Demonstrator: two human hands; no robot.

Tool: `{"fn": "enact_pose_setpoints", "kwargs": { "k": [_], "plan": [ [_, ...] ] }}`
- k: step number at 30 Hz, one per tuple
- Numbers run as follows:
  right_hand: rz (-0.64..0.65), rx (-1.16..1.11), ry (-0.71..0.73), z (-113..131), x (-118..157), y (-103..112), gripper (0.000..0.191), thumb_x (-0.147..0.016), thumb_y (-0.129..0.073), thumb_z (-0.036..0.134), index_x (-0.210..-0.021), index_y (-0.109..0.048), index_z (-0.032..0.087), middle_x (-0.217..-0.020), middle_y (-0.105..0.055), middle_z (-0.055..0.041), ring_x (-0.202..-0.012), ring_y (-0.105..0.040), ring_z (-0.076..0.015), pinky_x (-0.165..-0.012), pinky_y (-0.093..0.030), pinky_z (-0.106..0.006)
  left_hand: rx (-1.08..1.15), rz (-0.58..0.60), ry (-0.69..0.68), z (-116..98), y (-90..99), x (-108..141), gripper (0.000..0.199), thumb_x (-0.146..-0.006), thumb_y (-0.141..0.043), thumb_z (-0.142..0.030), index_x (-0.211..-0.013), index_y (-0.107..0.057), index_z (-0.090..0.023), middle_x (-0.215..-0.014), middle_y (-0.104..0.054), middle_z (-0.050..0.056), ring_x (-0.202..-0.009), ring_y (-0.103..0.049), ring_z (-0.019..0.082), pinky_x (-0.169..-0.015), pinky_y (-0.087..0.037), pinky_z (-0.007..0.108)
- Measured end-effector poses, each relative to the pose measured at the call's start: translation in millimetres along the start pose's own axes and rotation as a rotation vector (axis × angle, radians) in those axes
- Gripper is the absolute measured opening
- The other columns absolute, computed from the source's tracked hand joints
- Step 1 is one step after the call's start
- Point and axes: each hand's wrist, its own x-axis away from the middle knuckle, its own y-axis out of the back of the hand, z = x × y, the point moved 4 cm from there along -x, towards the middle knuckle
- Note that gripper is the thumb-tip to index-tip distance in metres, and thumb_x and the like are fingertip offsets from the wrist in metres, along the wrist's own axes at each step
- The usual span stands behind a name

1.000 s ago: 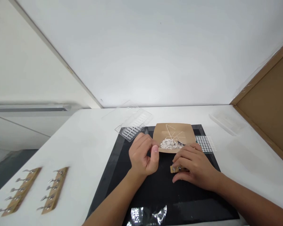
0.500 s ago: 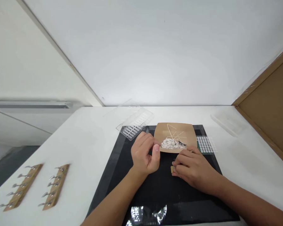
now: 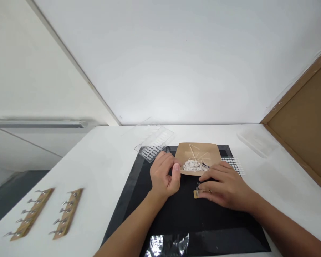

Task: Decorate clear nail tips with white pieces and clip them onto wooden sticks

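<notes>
My left hand [image 3: 165, 175] is closed at the left edge of a brown paper tray [image 3: 214, 151], its fingertips hidden by the tray side. White scraps [image 3: 193, 165] and thin pale strips lie in the tray. Just in front of the tray, my right hand [image 3: 224, 184] has its fingers closed around a small metal piece [image 3: 197, 191] by a little tan block [image 3: 195, 194], over a black mat [image 3: 184, 214].
Two wooden strips [image 3: 34, 216] [image 3: 69, 212] with metal clips lie at the left. A clear slotted tray [image 3: 152, 148] sits behind the mat. A white dotted sheet [image 3: 234, 164] and a clear plastic case [image 3: 256, 142] are at the right.
My right hand has shifted slightly and its fingers have loosened a little, showing more of the metal piece and tan block. My left hand holds nearly the same pose. The view has moved slightly.
</notes>
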Motion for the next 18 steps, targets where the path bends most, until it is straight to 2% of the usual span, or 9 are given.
{"fn": "enact_pose_setpoints", "kwargs": {
  "k": [2, 5, 12, 18],
  "plan": [
    [-0.001, 0.051, -0.042, -8, 0, 7, 0.012, -0.103, -0.068, 0.033, -0.097, -0.074, 0.025, -0.097, -0.070, -0.0018, -0.088, -0.059, -0.0175, -0.079, -0.034, -0.035, 0.000, 0.001, -0.007, 0, -0.5, 0, 0.032, -0.104, -0.042, -0.023, -0.078, -0.060, -0.020, -0.064, -0.053, 0.002, -0.062, -0.045, 0.019, -0.063, -0.034, 0.036],
    [0.052, 0.100, -0.106, -18, 1, 8, 0.012, -0.102, -0.069, 0.032, -0.095, -0.076, 0.025, -0.096, -0.062, -0.0038, -0.086, -0.053, -0.0185, -0.077, -0.033, -0.034, 0.006, 0.009, -0.017, -1, -1.2, 0, 0.030, -0.104, -0.043, -0.021, -0.079, -0.061, -0.020, -0.064, -0.052, 0.002, -0.062, -0.044, 0.019, -0.063, -0.033, 0.036],
    [0.166, 0.119, -0.151, -22, -4, -12, 0.012, -0.100, -0.073, 0.035, -0.093, -0.080, 0.029, -0.105, -0.059, -0.0042, -0.094, -0.052, -0.0200, -0.084, -0.032, -0.035, 0.008, 0.021, -0.019, -1, -3.3, 3, 0.029, -0.102, -0.044, -0.019, -0.076, -0.057, -0.020, -0.065, -0.053, 0.002, -0.063, -0.044, 0.018, -0.064, -0.033, 0.036],
    [0.302, 0.193, -0.136, -21, -18, -26, 0.019, -0.089, -0.085, 0.044, -0.086, -0.082, 0.026, -0.100, -0.060, -0.0047, -0.097, -0.052, -0.0230, -0.086, -0.032, -0.038, 0.004, 0.037, -0.023, -3, -4.2, 3, 0.028, -0.102, -0.044, -0.018, -0.079, -0.060, -0.020, -0.065, -0.053, 0.002, -0.063, -0.044, 0.018, -0.063, -0.033, 0.036]
  ]
}}
